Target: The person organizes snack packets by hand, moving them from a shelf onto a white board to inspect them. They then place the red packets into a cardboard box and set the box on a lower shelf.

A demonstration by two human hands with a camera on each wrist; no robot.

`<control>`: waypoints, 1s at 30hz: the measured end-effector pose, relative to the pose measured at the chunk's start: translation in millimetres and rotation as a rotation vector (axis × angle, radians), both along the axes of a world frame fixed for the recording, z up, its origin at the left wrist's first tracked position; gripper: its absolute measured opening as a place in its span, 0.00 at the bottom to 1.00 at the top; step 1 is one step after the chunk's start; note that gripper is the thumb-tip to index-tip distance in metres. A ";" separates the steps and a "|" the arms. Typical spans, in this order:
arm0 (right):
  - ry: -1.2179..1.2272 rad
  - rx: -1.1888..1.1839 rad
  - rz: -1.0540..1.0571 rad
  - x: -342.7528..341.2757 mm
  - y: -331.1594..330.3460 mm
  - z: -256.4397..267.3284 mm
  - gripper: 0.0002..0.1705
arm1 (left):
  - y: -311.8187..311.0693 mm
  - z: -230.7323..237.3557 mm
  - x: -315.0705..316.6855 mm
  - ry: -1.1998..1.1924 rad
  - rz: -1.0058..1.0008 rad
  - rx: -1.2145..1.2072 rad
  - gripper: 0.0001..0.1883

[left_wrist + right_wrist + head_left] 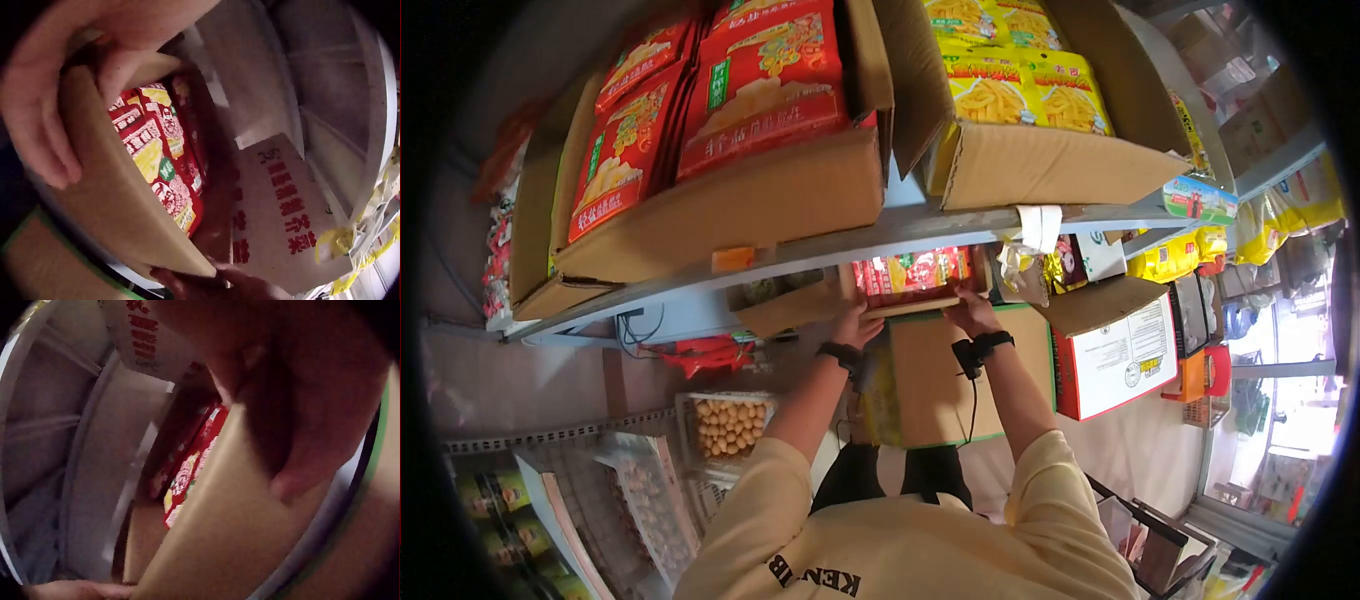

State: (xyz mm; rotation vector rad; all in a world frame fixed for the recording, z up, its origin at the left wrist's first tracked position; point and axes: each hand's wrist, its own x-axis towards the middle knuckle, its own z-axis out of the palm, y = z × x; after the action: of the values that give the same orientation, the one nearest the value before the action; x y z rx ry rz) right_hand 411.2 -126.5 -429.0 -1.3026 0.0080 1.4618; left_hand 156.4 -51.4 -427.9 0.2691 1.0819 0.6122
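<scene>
A cardboard box (915, 301) holding red packets (910, 272) sits under the shelf. My left hand (856, 328) grips its near left corner; in the left wrist view the hand (94, 69) has its thumb inside the wall and its fingers outside the box (125, 187). The right hand (974, 314) grips the near right part of the same wall. In the right wrist view that hand (294, 381) curls over the wall's edge, with fingers on the outer face of the box (231, 506). Red packets (156, 150) lie inside.
Above, the shelf edge (800, 262) carries open boxes of red packets (765, 90) and yellow packets (1000, 95). A closed carton (960, 380) stands below the hands. To the right is a white-and-red box (1125, 360); eggs (728, 427) sit at the lower left.
</scene>
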 end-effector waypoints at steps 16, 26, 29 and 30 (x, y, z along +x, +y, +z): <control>-1.748 0.162 0.545 -64.6 -41.7 57.6 0.21 | 19.3 56.9 -126.1 1.573 -0.752 1.351 0.37; -1.885 -0.296 0.645 -56.6 -1.4 50.7 0.39 | -3.0 52.5 -173.4 1.585 -0.924 1.270 0.41; -1.712 -0.504 0.690 -44.7 21.3 44.3 0.42 | -9.3 52.8 -172.5 1.638 -0.947 1.277 0.43; -1.647 -0.568 0.731 -43.1 26.3 43.5 0.43 | -13.5 56.9 -168.3 1.697 -0.920 1.244 0.44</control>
State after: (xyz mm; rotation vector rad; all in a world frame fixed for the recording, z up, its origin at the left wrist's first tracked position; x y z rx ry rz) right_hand 368.1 -100.2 -385.4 -2.8210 -1.3006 0.4620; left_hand -11.9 -64.9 -371.0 2.5445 1.7317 -0.0367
